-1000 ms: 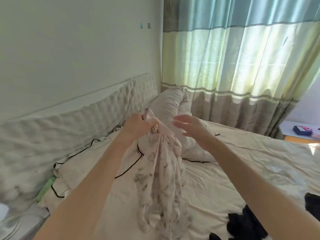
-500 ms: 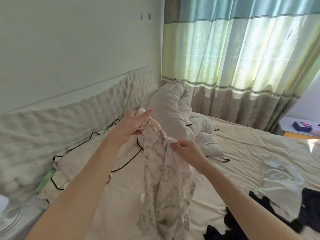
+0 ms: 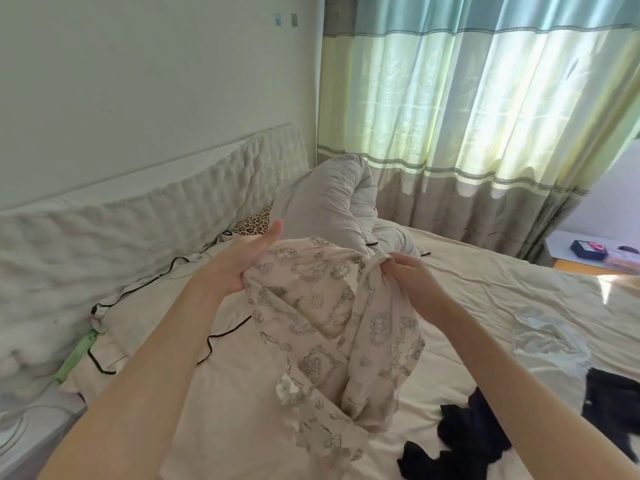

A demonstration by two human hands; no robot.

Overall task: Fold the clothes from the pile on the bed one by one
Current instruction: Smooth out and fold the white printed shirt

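We hold the garment (image 3: 332, 306) above the bed (image 3: 485, 292): left hand (image 3: 239, 265) grips one edge, thumb extended; right hand (image 3: 412, 282) pinches another.

Both bare forearms reach fwd; left hand (image 3: 242, 261) palm up, thumb straight, fingers hidden under the pale printed cotton garment (image 3: 332, 306); right hand (image 3: 412, 285) pinches garment's top edge w/ curled fingers.
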